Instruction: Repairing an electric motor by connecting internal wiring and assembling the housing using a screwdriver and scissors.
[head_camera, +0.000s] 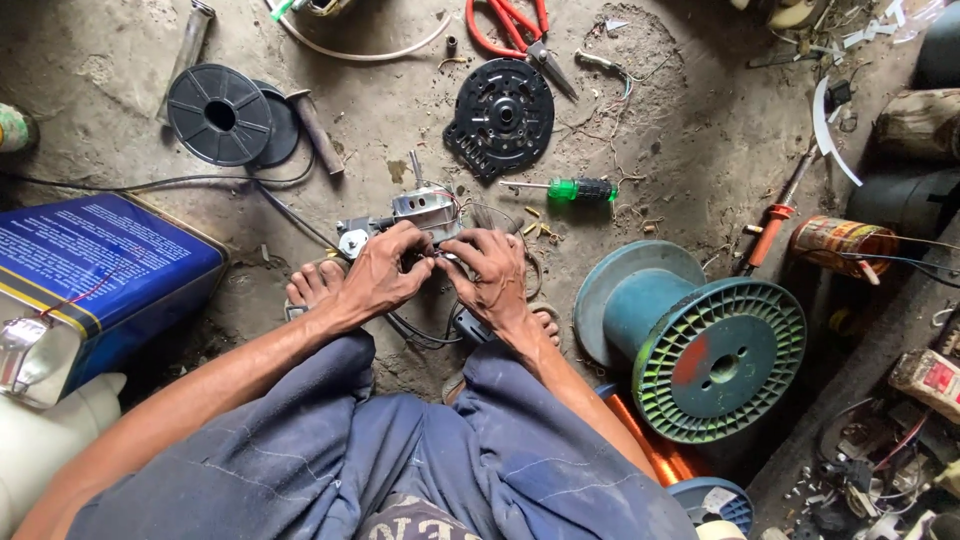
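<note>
Thin wires (440, 257) sit pinched between the fingertips of both hands, just in front of the small metal motor (425, 210) resting on the dirt floor (680, 130) between the bare feet. The left hand (385, 272) is curled nearly closed on the wires; the right hand (495, 275) is likewise closed tight around them, thumb against forefinger. Beyond the fingers lie a black round plate (503, 115), a green-handled screwdriver (570, 189) and red scissors (510, 25). A green spool (715, 355) stands to the right. Judgement: good work here calls for short, firm grips close to the joint, keeping the motor steady.
</note>
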